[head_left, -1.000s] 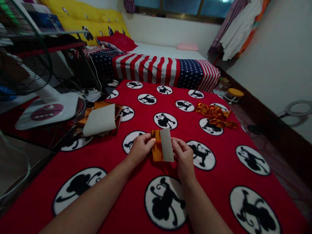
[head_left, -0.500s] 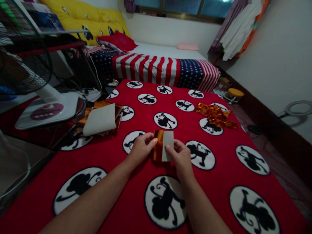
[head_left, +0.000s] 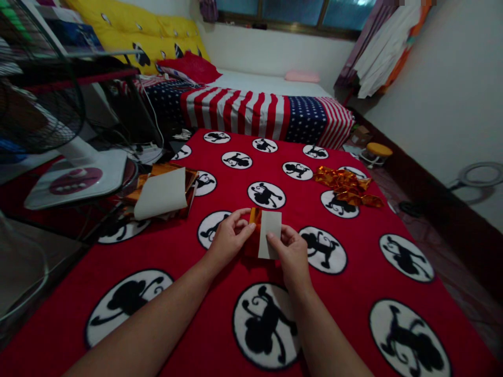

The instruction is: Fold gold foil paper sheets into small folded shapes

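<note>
Holding a folded sheet point(head_left: 266, 226) over the red cloth point(head_left: 361, 283)

Pinches its orange side between thumb and fingers of the left hand point(head_left: 230, 233); lays the thumb of the right hand point(head_left: 294, 254) on its pale strip, clamping the edge with bent fingers; farther off to the left, a stack of sheets point(head_left: 163, 193); to the right, shiny orange pieces point(head_left: 341, 179).

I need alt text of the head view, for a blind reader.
A left hand and right hand hold a folded sheet, orange-gold and pale, over a red blanket. At left lies a paper stack; at right, shiny orange pieces.
</note>
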### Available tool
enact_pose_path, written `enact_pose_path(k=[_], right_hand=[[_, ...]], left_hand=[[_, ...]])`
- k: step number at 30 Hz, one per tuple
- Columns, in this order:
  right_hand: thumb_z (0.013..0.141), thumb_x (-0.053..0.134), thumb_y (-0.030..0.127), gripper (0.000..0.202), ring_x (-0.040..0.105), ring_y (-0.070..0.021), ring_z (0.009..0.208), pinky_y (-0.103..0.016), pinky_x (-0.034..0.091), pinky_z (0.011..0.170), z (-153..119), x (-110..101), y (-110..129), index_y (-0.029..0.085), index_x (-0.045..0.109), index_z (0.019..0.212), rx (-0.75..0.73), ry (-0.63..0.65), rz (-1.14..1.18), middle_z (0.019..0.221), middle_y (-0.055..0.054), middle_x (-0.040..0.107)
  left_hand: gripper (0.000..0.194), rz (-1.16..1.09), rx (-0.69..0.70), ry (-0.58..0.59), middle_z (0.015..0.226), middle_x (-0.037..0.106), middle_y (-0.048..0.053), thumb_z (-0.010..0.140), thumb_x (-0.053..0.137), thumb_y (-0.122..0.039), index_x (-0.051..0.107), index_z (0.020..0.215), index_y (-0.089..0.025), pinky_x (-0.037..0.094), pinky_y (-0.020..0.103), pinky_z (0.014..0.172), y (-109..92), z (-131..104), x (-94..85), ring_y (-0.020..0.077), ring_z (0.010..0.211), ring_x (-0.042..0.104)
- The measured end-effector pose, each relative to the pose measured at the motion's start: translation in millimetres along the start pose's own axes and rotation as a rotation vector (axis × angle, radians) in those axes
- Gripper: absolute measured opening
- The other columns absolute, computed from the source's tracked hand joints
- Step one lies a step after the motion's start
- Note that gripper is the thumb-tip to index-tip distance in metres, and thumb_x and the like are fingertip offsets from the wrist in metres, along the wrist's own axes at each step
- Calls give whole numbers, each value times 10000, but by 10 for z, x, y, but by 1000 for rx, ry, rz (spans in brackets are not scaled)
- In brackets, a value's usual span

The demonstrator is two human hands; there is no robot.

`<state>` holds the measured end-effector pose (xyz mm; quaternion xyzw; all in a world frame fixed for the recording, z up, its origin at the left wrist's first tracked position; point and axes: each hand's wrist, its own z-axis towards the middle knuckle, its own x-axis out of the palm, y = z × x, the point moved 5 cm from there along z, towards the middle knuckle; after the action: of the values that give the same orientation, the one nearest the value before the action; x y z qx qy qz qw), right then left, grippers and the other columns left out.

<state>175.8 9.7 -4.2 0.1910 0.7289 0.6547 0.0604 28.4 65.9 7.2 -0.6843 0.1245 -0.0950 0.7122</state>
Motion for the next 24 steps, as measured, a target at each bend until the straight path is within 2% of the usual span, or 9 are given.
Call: enact_pose_path(k=[4,10,16,20,24], right_hand=[[687,742,361,348,708,-243,807,-318,545,680,-2,1,6,157,662,958,2,-5,-5,907,-86,752],[690,735,371,367,705,-244,806,-328,548,684,-4,4,21,155,665,978,-7,-2,-18,919,-89,751],[692,731,365,366,702,-253,842,-340,548,704,0,-3,12,149,663,980,-18,-10,-16,940,-99,747],[705,720,361,352,702,-253,856,-335,547,703,-6,-4,21,153,663,983,-21,-11,-13,944,-95,748],[707,717,357,344,702,-246,842,-336,546,714,-3,-11,18,155,663,980,-19,-14,-17,931,-88,749]], left_hand=[[478,8,-12,3,655,523,-41,828,599,-440,531,1184,-129,360,178,497,-51,-19,-2,78,535,466],[689,-8,-11,59,818,603,5,740,703,-418,414,1309,-157,434,201,561,-61,-32,36,113,644,578],[626,-39,-18,70,786,604,-6,776,638,-327,390,1325,-160,444,204,590,-46,-20,29,110,649,581],[614,-112,-22,77,709,553,-37,773,625,-321,392,1312,-142,432,201,568,-78,-16,21,98,599,543],[615,-150,-35,88,733,569,-29,771,632,-332,391,1307,-148,411,186,542,-80,-24,29,92,597,538]])
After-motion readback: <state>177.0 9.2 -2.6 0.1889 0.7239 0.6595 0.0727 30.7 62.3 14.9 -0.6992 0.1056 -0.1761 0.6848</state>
